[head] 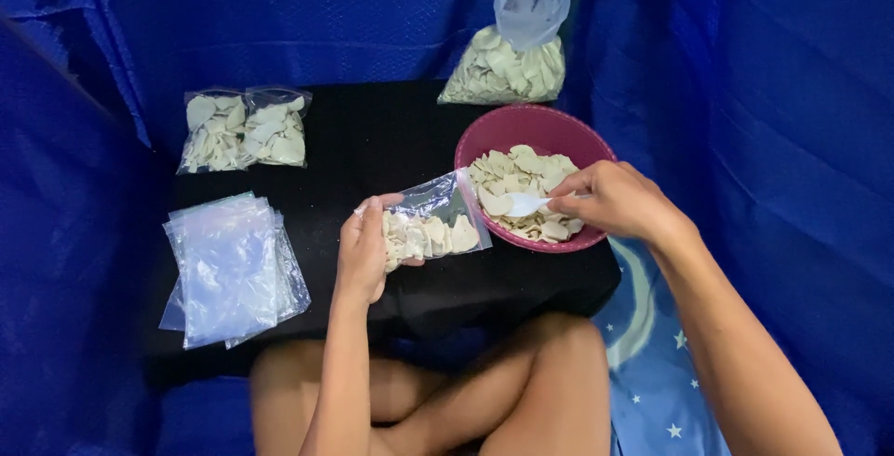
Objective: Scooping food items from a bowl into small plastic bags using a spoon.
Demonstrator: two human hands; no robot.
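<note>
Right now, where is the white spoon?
In the head view, the white spoon is right of centre, held by the right hand over the chips in the pink bowl.

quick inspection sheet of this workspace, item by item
surface: black cloth mat, partly covered
job's things: small clear plastic bag partly filled with pale chips; maroon round bowl of chips; white plastic spoon over the bowl
clutter: two filled small bags; stack of empty clear bags; large chip bag behind the bowl
grippers: left hand holds the small bag; right hand holds the spoon
cables: nothing seen
surroundings: blue fabric walls; the person's crossed bare legs
</note>
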